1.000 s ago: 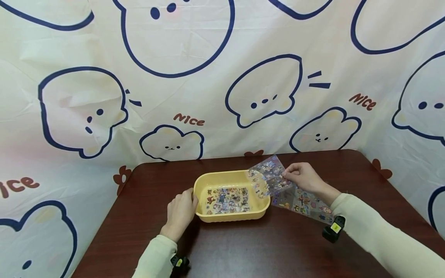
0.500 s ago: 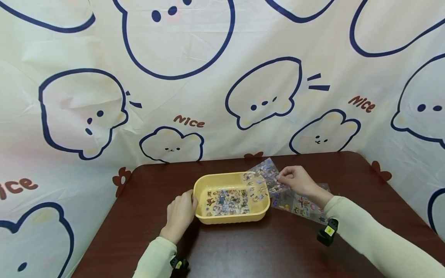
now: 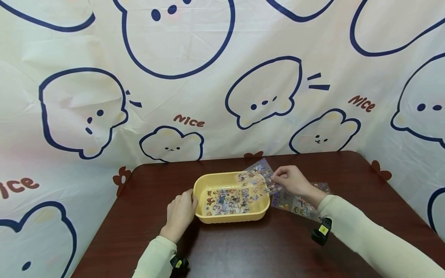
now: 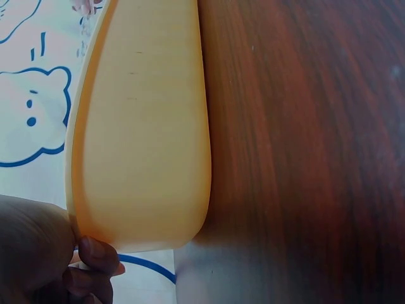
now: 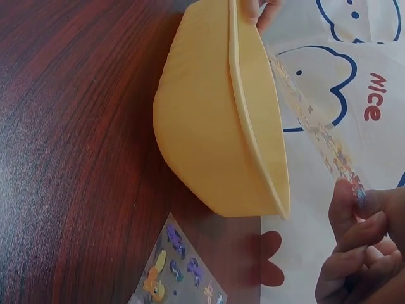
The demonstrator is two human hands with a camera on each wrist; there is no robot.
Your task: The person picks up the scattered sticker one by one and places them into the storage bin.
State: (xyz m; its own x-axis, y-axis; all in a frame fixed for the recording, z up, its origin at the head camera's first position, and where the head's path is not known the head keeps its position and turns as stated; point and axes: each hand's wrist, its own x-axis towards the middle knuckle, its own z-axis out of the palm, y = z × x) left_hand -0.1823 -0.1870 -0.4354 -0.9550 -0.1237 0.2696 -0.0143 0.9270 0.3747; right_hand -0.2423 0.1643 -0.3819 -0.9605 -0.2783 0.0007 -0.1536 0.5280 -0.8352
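Observation:
A yellow plastic basin (image 3: pixel 231 219) sits on the table, with clear sticker sheets (image 3: pixel 227 201) covered in small cartoon figures lying flat on its bottom. My left hand (image 3: pixel 180 212) grips the basin's left end, thumb and fingers at the rim, as the left wrist view shows at its lower left. Between thumb and fingertips, my right hand (image 3: pixel 293 180) pinches the edge of another clear sticker sheet (image 3: pixel 259 173). That sheet slants over the basin's right end; in the right wrist view it appears nearly edge-on, above the rim.
More clear sticker sheets (image 3: pixel 300 206) lie on the dark wooden table (image 3: pixel 243 251) right of the basin, partly hidden under my right forearm. A pale cloth (image 3: pixel 208 96) with cartoon drawings hangs behind the table and at both sides.
My right hand has moved left, carrying the pinched sticker sheet farther over the basin. The left hand has kept its grip on the basin's end.

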